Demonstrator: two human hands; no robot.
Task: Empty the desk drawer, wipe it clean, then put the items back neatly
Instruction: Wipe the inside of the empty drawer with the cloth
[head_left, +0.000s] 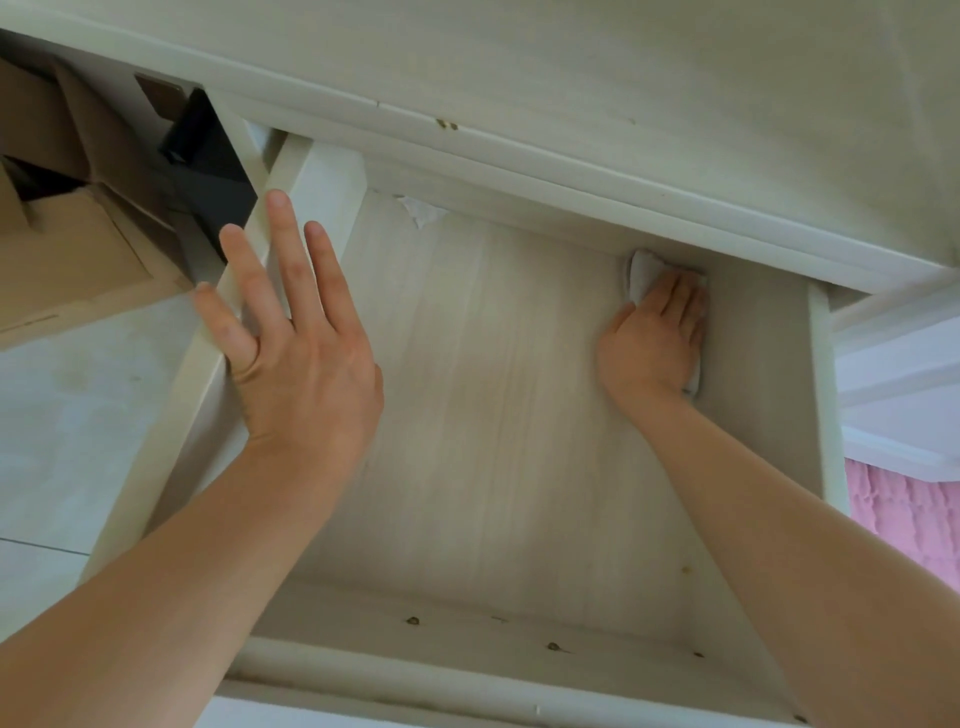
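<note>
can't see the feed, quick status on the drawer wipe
Left hand open over drawer side. Right hand presses cloth at back right. Drawer emptied; nothing blocking.

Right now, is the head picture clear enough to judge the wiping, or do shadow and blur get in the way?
Head view: even soft light, no glare; the right hand pressing the white cloth sits in shade under the desk edge; the pale wooden drawer floor is sharp; wide-angle bending at the edges; the left hand is slightly soft.

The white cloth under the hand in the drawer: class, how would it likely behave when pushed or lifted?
The cloth probably is floppy: it bunches beyond the right hand pressing it. Likely light, being thin. It should slide easily over the smooth drawer floor.
</note>
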